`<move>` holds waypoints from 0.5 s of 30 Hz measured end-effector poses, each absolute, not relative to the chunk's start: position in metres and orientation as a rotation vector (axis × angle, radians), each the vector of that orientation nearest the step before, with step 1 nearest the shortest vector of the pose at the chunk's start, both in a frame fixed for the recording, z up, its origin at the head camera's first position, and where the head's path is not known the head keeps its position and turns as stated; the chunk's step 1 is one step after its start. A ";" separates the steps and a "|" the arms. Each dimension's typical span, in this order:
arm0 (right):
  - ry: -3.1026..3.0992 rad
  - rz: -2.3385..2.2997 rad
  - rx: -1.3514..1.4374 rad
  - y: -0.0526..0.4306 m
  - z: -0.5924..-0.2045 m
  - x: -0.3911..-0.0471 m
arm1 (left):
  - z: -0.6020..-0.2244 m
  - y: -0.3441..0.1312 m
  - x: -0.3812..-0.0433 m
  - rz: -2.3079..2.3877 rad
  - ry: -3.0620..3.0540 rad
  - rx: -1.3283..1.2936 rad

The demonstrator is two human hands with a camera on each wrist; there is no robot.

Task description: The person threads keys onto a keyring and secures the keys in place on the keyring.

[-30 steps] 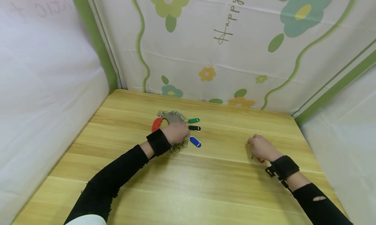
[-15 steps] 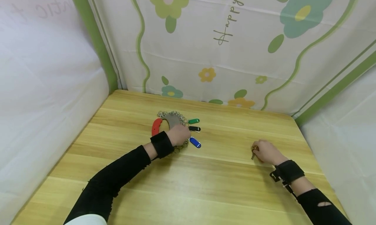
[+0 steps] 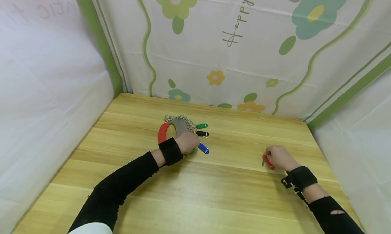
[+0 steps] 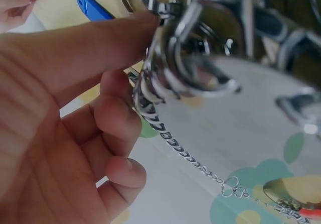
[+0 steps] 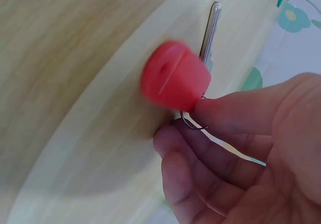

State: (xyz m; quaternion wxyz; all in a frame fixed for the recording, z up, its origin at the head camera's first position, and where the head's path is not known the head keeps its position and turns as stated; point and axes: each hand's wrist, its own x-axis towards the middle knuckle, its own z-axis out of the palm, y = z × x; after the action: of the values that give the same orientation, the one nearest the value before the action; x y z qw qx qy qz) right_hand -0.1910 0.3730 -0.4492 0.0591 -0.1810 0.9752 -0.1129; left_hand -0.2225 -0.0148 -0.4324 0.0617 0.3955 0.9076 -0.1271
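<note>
My left hand (image 3: 187, 142) lies over the near side of a grey crescent-shaped metal holder (image 3: 181, 124) with a red handle (image 3: 163, 132) and small metal rings round its curved edge. In the left wrist view its fingers pinch the metal rings (image 4: 165, 73) at that edge. A blue key tag (image 3: 203, 148) sits by its fingertips, a black key tag (image 3: 203, 133) and a green key tag (image 3: 202, 126) farther back. Well to the right, my right hand (image 3: 279, 157) pinches the split ring (image 5: 191, 122) of a key (image 5: 210, 33) with a red tag (image 5: 175, 76), low over the table.
The wooden table (image 3: 195, 200) carries all of this. White fabric walls stand on the left (image 3: 55, 74) and right (image 3: 360, 115). A flower-printed cloth (image 3: 189, 50) hangs along the table's back edge.
My right hand has drawn slightly nearer and to the right, and the red tag has turned into fuller view. My left hand has shifted a little right along the rings.
</note>
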 end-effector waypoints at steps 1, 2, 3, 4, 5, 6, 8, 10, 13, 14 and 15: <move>2.957 -0.340 -0.547 0.373 -0.449 -0.191 | -0.433 -0.014 -0.223 -0.377 2.742 1.196; 2.962 -0.339 -0.545 0.373 -0.449 -0.191 | -0.433 -0.014 -0.223 -0.373 2.737 1.197; 2.969 -0.340 -0.544 0.372 -0.449 -0.191 | -0.433 -0.014 -0.223 -0.361 2.735 1.197; 2.977 -0.340 -0.545 0.372 -0.448 -0.191 | -0.433 -0.013 -0.223 -0.351 2.733 1.200; 2.983 -0.347 -0.544 0.370 -0.448 -0.191 | -0.434 -0.013 -0.223 -0.343 2.733 1.205; 2.990 -0.357 -0.545 0.369 -0.447 -0.191 | -0.433 -0.013 -0.224 -0.340 2.729 1.205; 2.999 -0.375 -0.537 0.367 -0.445 -0.192 | -0.433 -0.013 -0.224 -0.331 2.720 1.193; 2.998 -0.391 -0.527 0.363 -0.443 -0.192 | -0.431 -0.012 -0.225 -0.320 2.709 1.166; 2.991 -0.402 -0.500 0.358 -0.440 -0.194 | -0.426 -0.010 -0.227 -0.255 2.696 1.106; 2.989 -0.406 -0.496 0.356 -0.440 -0.194 | -0.425 -0.010 -0.227 -0.233 2.695 1.089; 2.986 -0.413 -0.491 0.354 -0.439 -0.195 | -0.424 -0.010 -0.228 -0.212 2.696 1.077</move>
State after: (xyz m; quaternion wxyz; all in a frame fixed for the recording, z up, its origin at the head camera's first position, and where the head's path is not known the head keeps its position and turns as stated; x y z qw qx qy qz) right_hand -0.1950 0.3539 -0.4387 0.0439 -0.1605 0.9768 -0.1350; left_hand -0.2280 -0.0097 -0.4237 0.1151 0.3677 0.9200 -0.0722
